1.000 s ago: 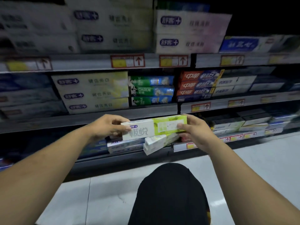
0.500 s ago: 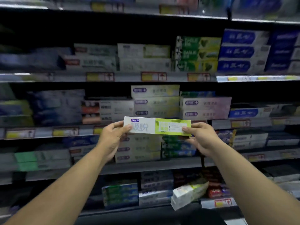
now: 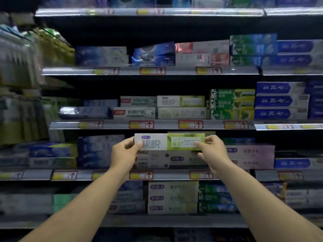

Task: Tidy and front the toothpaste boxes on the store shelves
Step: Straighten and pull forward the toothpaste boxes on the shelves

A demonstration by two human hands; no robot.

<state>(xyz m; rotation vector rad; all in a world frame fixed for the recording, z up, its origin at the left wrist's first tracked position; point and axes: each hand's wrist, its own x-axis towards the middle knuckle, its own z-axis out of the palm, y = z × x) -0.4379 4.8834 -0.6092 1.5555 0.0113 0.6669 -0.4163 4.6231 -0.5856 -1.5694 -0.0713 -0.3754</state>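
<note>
1. You are holding one toothpaste box (image 3: 169, 142) level in front of the shelving, long side horizontal, printed face toward you.
2. Your left hand (image 3: 124, 152) is pinching the box's left end, thumb on the front face, other fingers hidden behind.
3. Your right hand (image 3: 212, 151) is pinching the right end the same way, thumb on the green panel.
4. The box is a long, flat-sided rectangular carton with crisp edges: the left half is looking white with grey characters and a small purple logo, the right half lime green with a pale label patch. The finish is looking smooth and slightly glossy.
5. It is hanging in the air just below the edge of the third shelf (image 3: 174, 124), in front of the stacked boxes (image 3: 183, 160) on the shelf under it; I cannot tell if it is touching them.
6. Matching white-and-green cartons (image 3: 180, 107) are lying stacked two high on the shelf above, just left of the dark green and yellow boxes (image 3: 232, 103).
7. Blue and white boxes (image 3: 279, 100) are stacking three high farther right.
8. Shelf fronts are showing as pale strips carrying yellow price tags (image 3: 141, 124) with red frames and up arrows.
9. The aisle is looking dim, the shelf backs are dark, and the left side is motion-blurred.
</note>
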